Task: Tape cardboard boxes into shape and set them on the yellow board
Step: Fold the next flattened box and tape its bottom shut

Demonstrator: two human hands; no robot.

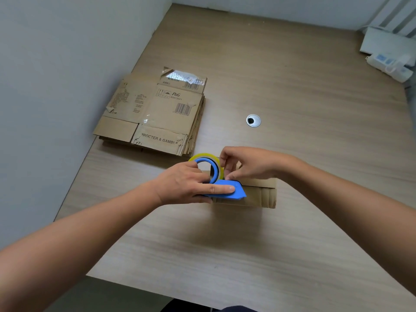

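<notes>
Reaching in from the near corners, two bare forearms meet over the pale wood-grain surface, a little beyond its front edge. The left hand grips a blue tape dispenser: the forefinger lies straight along the blue body, and the other fingers are curled round it from below. The dispenser's pointed nose aims right and sits over the left part of a small brown cardboard box, which lies on the surface under both hands (only its right half and front side show). A roll of tape, yellowish and see-through, stands upright in the dispenser just behind the left hand's knuckles. The right hand comes down from the right, with thumb and fingertips pinched together at the roll's right edge, just above the box top. Whether they hold a loose end of tape or only the roll cannot be told.

Farther back and to the left, well apart from the hands, a stack of flattened boxes lies against the pale wall, with printed lettering, barcodes and scraps of old tape on the top sheet. To its right a round metal cable hole is set into the surface. In the far right corner lies a white power strip.
</notes>
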